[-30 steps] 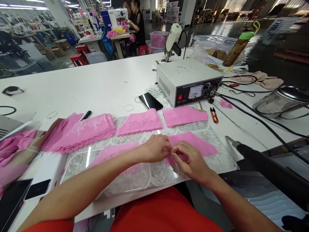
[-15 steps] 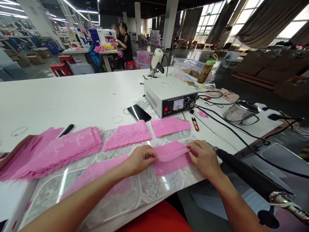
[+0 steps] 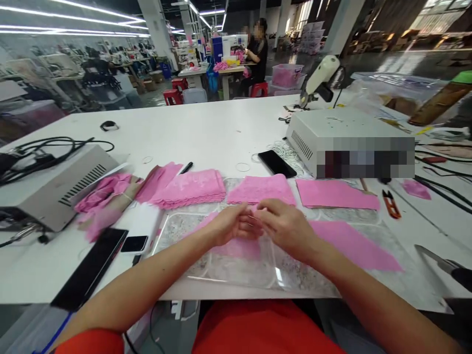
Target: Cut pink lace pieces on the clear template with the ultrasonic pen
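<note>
My left hand (image 3: 234,223) and my right hand (image 3: 285,228) meet over a pink fabric piece (image 3: 236,248) on the clear sheet (image 3: 243,278). Both sets of fingers are curled in, with fingertips nearly touching; whatever they pinch is too small or hidden to name. To the right of my right hand another pink piece (image 3: 357,246) lies flat. Just beyond my hands sit a pink lace stack (image 3: 263,188) and a pink piece on a card-like backing (image 3: 335,193). A thicker stack of pink lace pieces (image 3: 193,188) is to the left.
A grey box unit (image 3: 346,123) stands back right, a second one (image 3: 59,187) at left with cables. A phone (image 3: 276,162), orange thread snips (image 3: 391,204) and a black-handled tool (image 3: 442,260) lie on the table. A person (image 3: 258,56) works at a sewing machine beyond.
Both hands have let go of the right-hand pink piece, which now lies flat, and come together over the left one. The view has swung left.
</note>
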The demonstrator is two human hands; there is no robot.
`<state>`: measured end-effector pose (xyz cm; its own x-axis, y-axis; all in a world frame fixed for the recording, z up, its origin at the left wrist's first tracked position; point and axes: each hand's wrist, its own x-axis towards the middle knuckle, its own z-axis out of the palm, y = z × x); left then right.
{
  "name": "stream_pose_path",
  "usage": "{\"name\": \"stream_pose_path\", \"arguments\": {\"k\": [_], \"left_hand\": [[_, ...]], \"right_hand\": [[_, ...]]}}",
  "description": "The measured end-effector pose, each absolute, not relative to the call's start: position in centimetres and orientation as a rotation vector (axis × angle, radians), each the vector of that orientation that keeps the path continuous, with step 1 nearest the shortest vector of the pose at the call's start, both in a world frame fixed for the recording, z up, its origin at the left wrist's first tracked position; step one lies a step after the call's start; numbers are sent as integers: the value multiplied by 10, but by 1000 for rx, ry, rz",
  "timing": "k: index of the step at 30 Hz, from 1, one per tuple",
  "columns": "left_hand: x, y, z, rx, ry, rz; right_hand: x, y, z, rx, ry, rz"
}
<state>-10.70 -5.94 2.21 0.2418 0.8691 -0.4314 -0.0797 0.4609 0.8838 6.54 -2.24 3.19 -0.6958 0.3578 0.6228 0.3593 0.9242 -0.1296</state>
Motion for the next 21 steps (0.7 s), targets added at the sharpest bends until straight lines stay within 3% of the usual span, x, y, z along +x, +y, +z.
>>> {"name": "stream_pose_path", "arguments": {"k": [6, 10, 15, 21], "left_hand": [[-158, -98, 22, 763, 1239, 834], [-163, -106, 16, 845, 1373, 816], [-163, -101, 15, 1088, 1590, 747], [-169, -100, 26, 1334, 1749, 658]], "right_hand": [[20, -47, 31, -115, -2488, 431], [51, -23, 31, -615, -2449, 653], [91, -4, 26, -1274, -2552, 602], [108, -32, 16, -1298, -2614, 790]]}}
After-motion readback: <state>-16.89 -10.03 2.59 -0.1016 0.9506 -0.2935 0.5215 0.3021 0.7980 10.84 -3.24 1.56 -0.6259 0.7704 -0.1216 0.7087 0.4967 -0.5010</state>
